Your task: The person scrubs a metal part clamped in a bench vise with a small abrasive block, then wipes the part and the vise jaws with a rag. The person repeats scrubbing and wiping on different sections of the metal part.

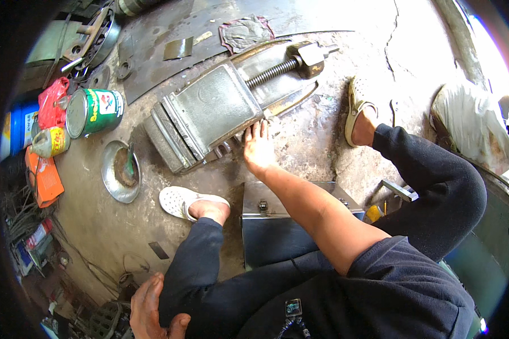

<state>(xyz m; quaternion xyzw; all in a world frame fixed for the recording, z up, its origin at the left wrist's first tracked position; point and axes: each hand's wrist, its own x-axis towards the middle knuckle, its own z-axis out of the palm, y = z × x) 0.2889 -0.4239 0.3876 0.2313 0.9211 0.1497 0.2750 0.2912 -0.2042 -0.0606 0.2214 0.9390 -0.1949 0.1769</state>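
A large grey machine vise point(212, 107) lies on the concrete floor in front of me, its threaded screw point(272, 73) pointing to the far right. My right hand point(259, 150) reaches forward with its fingers stretched out, and the fingertips rest at the vise's near side edge. It grips nothing that I can see. Low on the left, my left hand point(152, 311) is raised near my knee, thumb apart from the fingers and nothing in it. Below my right forearm stands a metal toolbox point(277, 237) with latches, partly covered by the arm.
Left of the vise are a metal bowl point(111, 169) holding a green-handled brush, a green can point(96, 113), a yellow container point(52, 141) and an orange box point(45, 181). A grey rag point(246, 34) lies beyond the vise. My clogged feet flank the work area; cables tangle at lower left.
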